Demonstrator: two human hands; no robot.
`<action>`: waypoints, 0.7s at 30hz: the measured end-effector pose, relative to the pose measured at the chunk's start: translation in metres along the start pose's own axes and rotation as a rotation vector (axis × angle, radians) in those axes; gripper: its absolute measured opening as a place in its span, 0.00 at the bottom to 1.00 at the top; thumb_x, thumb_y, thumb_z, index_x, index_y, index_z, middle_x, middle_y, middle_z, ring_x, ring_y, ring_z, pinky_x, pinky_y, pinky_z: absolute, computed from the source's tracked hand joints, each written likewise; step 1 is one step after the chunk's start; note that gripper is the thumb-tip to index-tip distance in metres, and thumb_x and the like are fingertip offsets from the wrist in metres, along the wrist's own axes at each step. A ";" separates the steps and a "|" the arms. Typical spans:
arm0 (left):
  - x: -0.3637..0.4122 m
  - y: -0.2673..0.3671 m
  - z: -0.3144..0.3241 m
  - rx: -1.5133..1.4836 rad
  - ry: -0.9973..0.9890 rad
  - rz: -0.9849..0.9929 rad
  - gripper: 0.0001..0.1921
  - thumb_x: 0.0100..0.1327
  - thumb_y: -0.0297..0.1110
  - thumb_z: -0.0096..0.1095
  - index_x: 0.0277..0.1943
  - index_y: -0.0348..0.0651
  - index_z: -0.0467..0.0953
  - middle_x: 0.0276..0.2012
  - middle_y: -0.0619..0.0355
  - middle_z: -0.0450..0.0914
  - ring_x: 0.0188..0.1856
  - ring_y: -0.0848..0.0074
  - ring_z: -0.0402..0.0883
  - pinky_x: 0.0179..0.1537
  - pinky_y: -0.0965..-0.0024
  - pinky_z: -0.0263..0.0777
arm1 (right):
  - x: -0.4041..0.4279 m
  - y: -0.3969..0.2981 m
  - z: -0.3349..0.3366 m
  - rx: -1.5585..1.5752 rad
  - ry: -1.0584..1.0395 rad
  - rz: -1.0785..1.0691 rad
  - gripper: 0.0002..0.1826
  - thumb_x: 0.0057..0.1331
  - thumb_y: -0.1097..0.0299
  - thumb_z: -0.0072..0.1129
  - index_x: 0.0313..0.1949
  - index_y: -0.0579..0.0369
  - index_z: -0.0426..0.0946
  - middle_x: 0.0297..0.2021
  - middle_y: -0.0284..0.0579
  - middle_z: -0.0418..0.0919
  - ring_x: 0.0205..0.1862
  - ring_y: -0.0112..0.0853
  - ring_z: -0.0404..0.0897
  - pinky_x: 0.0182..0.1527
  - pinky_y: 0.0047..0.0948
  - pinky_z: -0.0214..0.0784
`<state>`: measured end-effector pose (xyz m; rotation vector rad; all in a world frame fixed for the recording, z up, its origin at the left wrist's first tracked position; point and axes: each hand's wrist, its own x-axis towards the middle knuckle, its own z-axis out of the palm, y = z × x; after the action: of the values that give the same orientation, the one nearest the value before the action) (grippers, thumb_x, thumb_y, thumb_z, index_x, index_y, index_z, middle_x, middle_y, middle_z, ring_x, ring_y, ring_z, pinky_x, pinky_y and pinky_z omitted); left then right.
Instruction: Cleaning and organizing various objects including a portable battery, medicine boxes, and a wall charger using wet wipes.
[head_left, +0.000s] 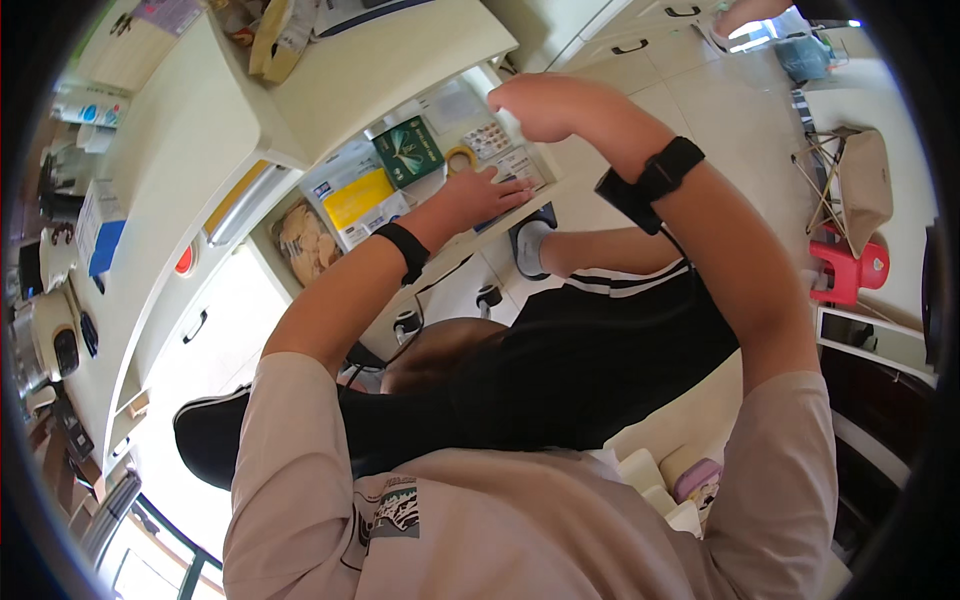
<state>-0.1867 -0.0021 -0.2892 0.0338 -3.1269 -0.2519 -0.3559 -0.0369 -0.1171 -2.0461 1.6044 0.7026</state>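
An open white drawer (553, 161) juts out beneath the desk. My left hand (487, 196) reaches into it, fingers apart, over a dark blue flat item and a white printed box (517, 165). Just beyond the fingers lie a roll of yellowish tape (460, 159) and a blister pack of pills (487, 140). A dark green box (409, 150) and a yellow-and-white packet (360, 199) fill the middle. At the drawer's far right corner, my right hand (536, 106) has curled fingers; something white shows beneath them, but whether it is held I cannot tell.
The white desktop (390, 56) overhangs the drawer. A clear container of brownish pieces (304, 240) sits in the drawer's left end. Below are my slippered foot (534, 244) and chair casters (489, 296). A red plastic stool (847, 262) and folding chair (862, 187) stand right.
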 end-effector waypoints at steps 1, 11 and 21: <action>0.008 0.000 0.005 0.003 0.003 0.006 0.40 0.56 0.23 0.65 0.74 0.57 0.64 0.72 0.63 0.68 0.51 0.59 0.81 0.40 0.60 0.80 | 0.000 -0.001 0.001 0.000 0.003 0.007 0.27 0.60 0.82 0.59 0.61 0.54 0.76 0.56 0.57 0.80 0.57 0.52 0.80 0.55 0.46 0.74; -0.014 -0.004 -0.067 -0.145 -0.235 -0.222 0.45 0.35 0.27 0.82 0.63 0.43 0.68 0.56 0.54 0.75 0.52 0.57 0.82 0.48 0.56 0.78 | -0.003 0.015 -0.015 0.065 -0.095 -0.062 0.24 0.55 0.81 0.61 0.52 0.49 0.86 0.51 0.57 0.84 0.54 0.50 0.83 0.55 0.43 0.76; -0.197 0.007 -0.276 -0.863 0.336 -0.479 0.53 0.40 0.30 0.88 0.72 0.48 0.64 0.65 0.55 0.71 0.67 0.63 0.73 0.66 0.52 0.73 | -0.022 -0.068 -0.054 1.025 -0.215 -0.474 0.32 0.59 0.48 0.78 0.57 0.55 0.84 0.43 0.38 0.85 0.36 0.24 0.78 0.36 0.25 0.71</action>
<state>0.0116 -0.0350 -0.0157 0.7166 -2.3830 -1.3783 -0.2879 -0.0388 -0.0595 -1.3983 0.9549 -0.0963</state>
